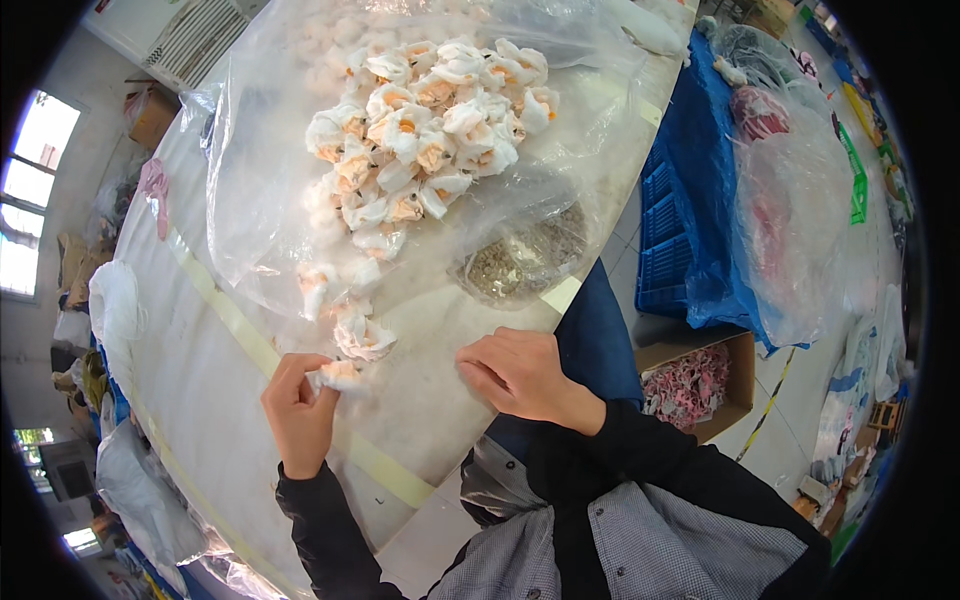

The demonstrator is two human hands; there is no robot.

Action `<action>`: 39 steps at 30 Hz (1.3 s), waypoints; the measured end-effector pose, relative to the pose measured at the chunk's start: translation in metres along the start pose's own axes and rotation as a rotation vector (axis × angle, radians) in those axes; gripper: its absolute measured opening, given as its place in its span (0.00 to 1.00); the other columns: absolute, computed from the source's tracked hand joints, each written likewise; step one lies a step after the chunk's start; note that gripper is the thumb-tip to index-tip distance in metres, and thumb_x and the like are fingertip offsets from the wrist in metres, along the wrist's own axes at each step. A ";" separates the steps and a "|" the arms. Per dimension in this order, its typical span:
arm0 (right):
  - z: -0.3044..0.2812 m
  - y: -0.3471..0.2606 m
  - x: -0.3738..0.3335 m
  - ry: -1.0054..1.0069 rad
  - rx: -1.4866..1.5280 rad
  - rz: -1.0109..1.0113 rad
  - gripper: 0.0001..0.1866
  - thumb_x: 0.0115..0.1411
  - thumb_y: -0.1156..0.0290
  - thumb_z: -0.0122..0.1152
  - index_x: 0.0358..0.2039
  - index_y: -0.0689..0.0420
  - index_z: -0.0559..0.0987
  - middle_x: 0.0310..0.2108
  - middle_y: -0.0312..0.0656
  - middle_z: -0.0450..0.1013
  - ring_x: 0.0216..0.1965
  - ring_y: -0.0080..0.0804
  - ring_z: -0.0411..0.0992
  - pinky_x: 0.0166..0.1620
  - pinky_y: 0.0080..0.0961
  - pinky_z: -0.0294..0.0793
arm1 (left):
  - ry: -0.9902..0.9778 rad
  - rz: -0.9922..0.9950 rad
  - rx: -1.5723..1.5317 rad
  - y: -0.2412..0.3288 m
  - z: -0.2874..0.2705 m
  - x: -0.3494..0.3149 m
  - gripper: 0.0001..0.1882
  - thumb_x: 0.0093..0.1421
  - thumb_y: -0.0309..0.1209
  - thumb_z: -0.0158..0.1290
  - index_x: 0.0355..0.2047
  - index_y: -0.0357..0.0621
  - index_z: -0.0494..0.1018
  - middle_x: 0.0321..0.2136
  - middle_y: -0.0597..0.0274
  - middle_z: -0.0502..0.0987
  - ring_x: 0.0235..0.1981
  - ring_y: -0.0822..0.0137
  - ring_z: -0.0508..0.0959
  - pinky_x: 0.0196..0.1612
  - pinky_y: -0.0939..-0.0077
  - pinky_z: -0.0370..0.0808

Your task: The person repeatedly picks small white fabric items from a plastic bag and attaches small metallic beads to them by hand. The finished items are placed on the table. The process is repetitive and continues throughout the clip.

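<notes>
Grey-checked, black-sleeved clothing (660, 530) covers me. On the white desk (190, 340), clear plastic wrapping (250, 210) surrounds heaped white-and-orange fluffy blossoms (430, 130); a clear plastic bag (505, 215) holds grey-brown bits (525, 255), a brown cardboard box (741, 380) pink-and-grey scraps (690, 387). Below the heap, my left hand (300, 410) pinches a single white-and-orange tuft (341, 374), long axis sideways, free end rightward. My right hand (525, 375) curls loosely near the desk's edge; whether it holds anything, I can't tell.

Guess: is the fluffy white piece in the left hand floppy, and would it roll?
The fluffy white piece is probably light, since the left hand holds it with just a pinch. It may be soft and floppy, as its edges look puffy. It likely wouldn't roll far, because its shape is uneven.
</notes>
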State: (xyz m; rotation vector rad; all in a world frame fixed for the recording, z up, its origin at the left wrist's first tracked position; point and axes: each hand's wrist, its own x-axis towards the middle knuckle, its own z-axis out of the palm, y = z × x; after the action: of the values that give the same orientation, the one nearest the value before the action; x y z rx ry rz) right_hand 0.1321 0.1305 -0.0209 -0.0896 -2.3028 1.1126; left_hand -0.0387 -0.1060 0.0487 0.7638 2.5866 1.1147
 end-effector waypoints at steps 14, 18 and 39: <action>-0.047 0.004 -0.006 0.236 0.671 0.642 0.13 0.72 0.71 0.60 0.53 0.63 0.81 0.37 0.36 0.80 0.34 0.15 0.73 0.36 0.16 0.72 | -0.498 0.306 -0.575 0.059 0.139 0.066 0.14 0.56 0.13 0.56 0.43 0.37 0.76 0.39 0.63 0.80 0.37 0.76 0.76 0.40 0.80 0.73; -0.056 0.004 -0.012 0.146 0.434 0.565 0.11 0.71 0.73 0.61 0.50 0.62 0.82 0.34 0.34 0.80 0.30 0.14 0.73 0.34 0.16 0.71 | -0.490 0.290 -0.643 0.053 0.149 0.051 0.14 0.53 0.15 0.60 0.40 0.39 0.78 0.32 0.70 0.79 0.26 0.82 0.68 0.29 0.84 0.64; -0.055 -0.002 0.002 0.046 0.066 0.370 0.07 0.66 0.72 0.66 0.41 0.59 0.80 0.30 0.41 0.78 0.26 0.32 0.76 0.32 0.24 0.73 | -0.281 0.465 -0.636 0.066 0.129 0.048 0.17 0.58 0.26 0.63 0.49 0.40 0.79 0.51 0.60 0.79 0.20 0.80 0.61 0.24 0.82 0.60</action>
State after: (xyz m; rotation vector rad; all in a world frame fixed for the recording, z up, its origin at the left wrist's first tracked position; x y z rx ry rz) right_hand 0.1594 0.1687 0.0086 -0.5281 -2.2606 1.3495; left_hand -0.0033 0.0367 0.0079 1.2580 1.7003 1.6862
